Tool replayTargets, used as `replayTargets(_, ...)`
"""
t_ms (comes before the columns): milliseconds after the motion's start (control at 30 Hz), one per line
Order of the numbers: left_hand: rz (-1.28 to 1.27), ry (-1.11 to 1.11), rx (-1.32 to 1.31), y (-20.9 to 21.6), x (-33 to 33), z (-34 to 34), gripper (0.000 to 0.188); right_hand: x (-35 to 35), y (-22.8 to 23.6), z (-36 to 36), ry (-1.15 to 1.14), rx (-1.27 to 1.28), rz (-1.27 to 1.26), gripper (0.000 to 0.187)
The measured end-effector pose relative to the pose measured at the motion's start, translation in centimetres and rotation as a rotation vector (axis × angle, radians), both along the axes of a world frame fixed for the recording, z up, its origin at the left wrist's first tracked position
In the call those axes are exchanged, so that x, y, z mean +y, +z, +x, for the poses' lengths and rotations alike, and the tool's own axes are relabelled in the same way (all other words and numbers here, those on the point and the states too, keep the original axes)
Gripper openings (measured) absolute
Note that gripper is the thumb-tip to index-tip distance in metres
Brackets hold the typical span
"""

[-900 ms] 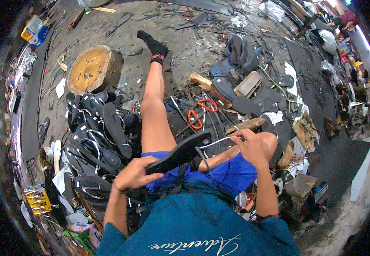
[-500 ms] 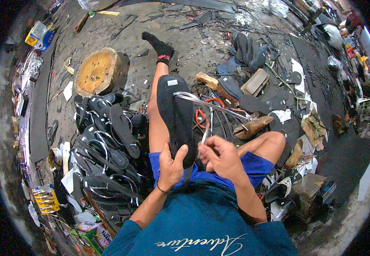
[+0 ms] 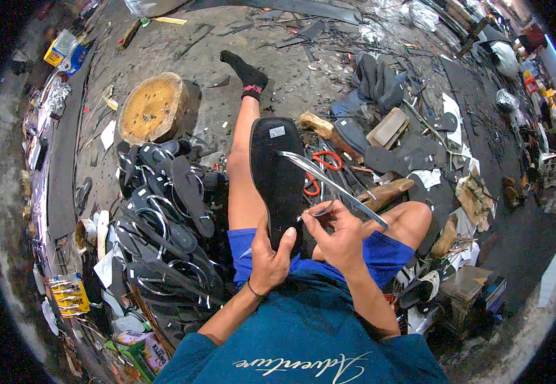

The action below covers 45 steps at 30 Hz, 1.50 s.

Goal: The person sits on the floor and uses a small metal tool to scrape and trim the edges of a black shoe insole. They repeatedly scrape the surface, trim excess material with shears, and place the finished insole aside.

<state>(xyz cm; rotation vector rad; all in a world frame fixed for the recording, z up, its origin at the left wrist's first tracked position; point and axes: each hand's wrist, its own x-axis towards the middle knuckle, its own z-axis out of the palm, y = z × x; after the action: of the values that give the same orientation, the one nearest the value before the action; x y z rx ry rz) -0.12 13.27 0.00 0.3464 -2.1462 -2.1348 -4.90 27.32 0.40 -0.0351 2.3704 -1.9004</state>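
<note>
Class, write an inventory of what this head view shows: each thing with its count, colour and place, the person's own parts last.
sandal sole: one, black, centre
strap: count unclear, silvery, right of centre
sandal heap: uncounted, black and silvery, left
round block: one, yellow-brown, upper left
loop handles: two, orange-red, right of centre
stacked soles: several, dark grey, upper right
wood pieces: several, brown, right
box: one, yellow and blue, upper left
packet: one, yellow, lower left
sheet: one, black, far right
shorts: one pair, blue, lower centre
shirt: one, teal, bottom
sock: one, black, upper middle
left hand: one, bare, gripping the sandal sole
right hand: one, bare, pinching the strap
</note>
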Motion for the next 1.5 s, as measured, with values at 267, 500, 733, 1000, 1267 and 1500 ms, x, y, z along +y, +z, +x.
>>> replayTargets(267, -0.020, 0.009, 0.011, 0.1, 0.6, 0.1, 0.042, 0.7, 0.0, -0.6, 0.049, -0.105, 0.043, 0.013)
replayTargets(500, 0.012, 0.038, -0.007, -0.3, 0.1, 0.3, 0.041, 0.0, -0.9, -0.6, 0.119, 0.053, -0.042, 0.013)
replayTargets(733, 0.186, -0.054, -0.098, -1.6, -1.1, 0.3, 0.042, 0.5, -2.0, -1.9, 0.198, -0.140, -0.006, 0.017)
replayTargets(1000, 0.257, -0.056, -0.115, -2.6, -0.9, 0.3, 0.045, 0.5, -0.5, -1.1, 0.251, 0.141, 0.124, 0.016)
replayTargets(1267, 0.123, -0.062, -0.184, -1.8, -1.6, 0.5, 0.040, 0.8, -1.2, -1.3, 0.238, -0.164, -0.077, 0.020)
replayTargets(1500, 0.253, -0.088, -0.175, -0.4, -0.8, -0.4, 0.035, 1.1, -2.3, -1.7, 0.366, 0.158, 0.087, 0.024)
